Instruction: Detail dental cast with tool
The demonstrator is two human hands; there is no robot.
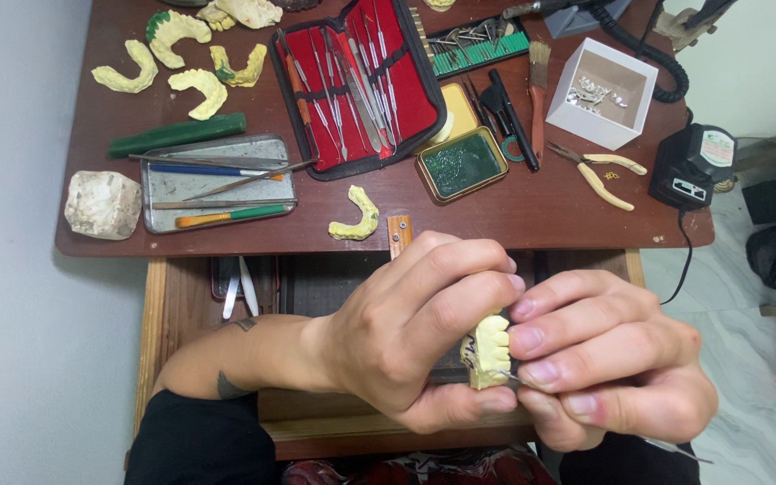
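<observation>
Head cam: dark brown wooden table [514, 207] by a grey wall, pale floor at rt. On it a red-lined tool case [361, 81], metal tray [172, 184] w/ tools, yellow casts, white box [605, 90]. Left hand [415, 332] & right hand [604, 359] both grip a small pale-yellow dental cast [489, 352], teeth showing, below table edge; right hand also holds a thin metal tool [518, 380].

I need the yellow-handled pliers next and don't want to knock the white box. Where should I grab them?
Take the pliers by the two yellow handles, coming from the right front, where they splay apart toward the table edge. The jaws point left toward the brush, and the white box sits just behind.
</observation>
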